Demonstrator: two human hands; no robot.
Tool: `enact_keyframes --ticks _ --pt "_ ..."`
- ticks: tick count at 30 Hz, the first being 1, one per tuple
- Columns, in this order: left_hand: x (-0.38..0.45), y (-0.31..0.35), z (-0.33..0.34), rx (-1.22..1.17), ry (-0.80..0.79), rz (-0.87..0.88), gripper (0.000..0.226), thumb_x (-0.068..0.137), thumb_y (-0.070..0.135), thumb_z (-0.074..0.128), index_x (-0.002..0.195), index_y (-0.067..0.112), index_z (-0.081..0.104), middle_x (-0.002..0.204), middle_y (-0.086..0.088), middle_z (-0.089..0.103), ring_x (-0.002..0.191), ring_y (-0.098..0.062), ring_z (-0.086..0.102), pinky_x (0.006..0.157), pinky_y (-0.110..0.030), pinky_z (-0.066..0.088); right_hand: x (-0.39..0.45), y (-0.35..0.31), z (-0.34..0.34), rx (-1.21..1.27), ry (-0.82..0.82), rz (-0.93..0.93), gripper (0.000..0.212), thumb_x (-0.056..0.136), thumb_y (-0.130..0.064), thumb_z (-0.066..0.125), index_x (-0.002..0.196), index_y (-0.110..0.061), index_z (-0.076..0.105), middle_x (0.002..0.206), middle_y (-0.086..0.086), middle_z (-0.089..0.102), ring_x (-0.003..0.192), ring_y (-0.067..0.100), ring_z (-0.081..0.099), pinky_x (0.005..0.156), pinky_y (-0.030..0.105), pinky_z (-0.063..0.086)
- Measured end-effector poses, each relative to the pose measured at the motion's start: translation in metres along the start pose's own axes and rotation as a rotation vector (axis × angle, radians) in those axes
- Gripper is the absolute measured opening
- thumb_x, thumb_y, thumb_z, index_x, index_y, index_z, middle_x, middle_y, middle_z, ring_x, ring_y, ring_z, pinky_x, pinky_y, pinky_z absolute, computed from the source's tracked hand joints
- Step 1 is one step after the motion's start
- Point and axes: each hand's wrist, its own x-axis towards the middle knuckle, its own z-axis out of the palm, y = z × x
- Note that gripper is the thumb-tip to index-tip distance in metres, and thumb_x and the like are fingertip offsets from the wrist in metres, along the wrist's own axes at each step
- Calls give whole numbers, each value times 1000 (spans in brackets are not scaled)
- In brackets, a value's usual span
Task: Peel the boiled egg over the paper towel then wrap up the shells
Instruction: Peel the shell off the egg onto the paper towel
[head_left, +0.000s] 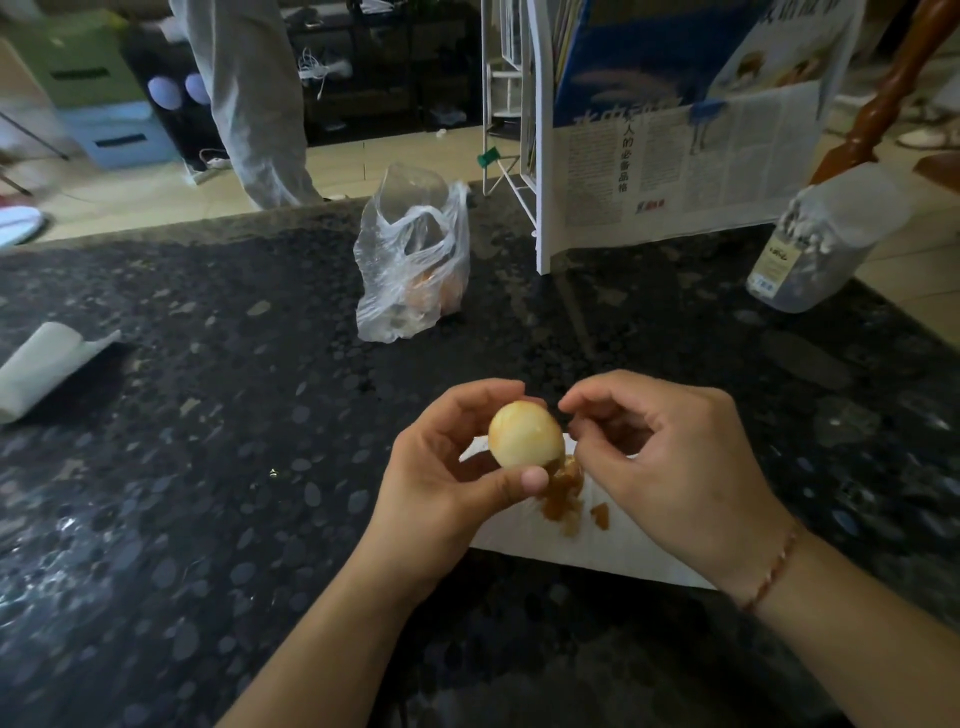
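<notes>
Honestly, left hand (457, 467) grips the egg (525, 435) over the paper towel (597, 545); right hand (660, 457) at 3 o'clock looks pinched, can't tell on what. Peel small, drop shells (563, 499) on towel.

Dark counter (218, 467) bare left of hands, room to pass there; folded paper (47, 366) at far-left edge; plastic bag (410, 260) stands behind centre; white rack with newspaper (675, 171) blocks rear right; clear jar (826, 244) at right edge; paper towel (582, 545) with shell bits (566, 499) under hands.
</notes>
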Motion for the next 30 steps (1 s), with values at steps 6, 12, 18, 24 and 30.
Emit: enact_keyframes --ticks 6,12,18,24,30 --pt "3 0 -6 -109 10 -59 51 67 12 85 115 18 67 117 -11 71 102 -24 70 85 -34 55 -1 2 -1 -17 -19 -4 15 82 -7 67 86 -18 76 81 -13 70 77 1 65 67 7 51" --pt "2 2 -4 -66 -6 -55 49 62 19 90 105 18 68 108 -8 72 98 -23 70 81 -31 56 -3 -1 -4 31 -58 4 26 80 -39 65 101 -26 72 97 -19 69 79 1 67 63 8 51" --pt "1 3 -5 -35 -2 -77 57 56 43 92 104 23 69 96 -1 72 87 -17 69 77 -31 57 -1 0 -4 81 -109 -110 20 84 -28 72 103 -21 74 101 -11 68 90 3 64 72 9 48" --pt "-1 4 -4 -46 -50 -85 58 61 50 85 109 21 70 95 -1 72 86 -17 69 73 -28 58 3 -3 -5 176 -237 -43 11 83 -13 72 91 -20 68 98 -14 58 90 5 59 66 5 44" --pt "-1 3 -5 5 -88 -110 61 63 51 84 111 17 69 100 -7 71 87 -22 69 74 -30 59 7 3 -8 193 -362 5 13 87 -19 67 82 -29 61 91 -15 52 88 14 56 69 14 46"
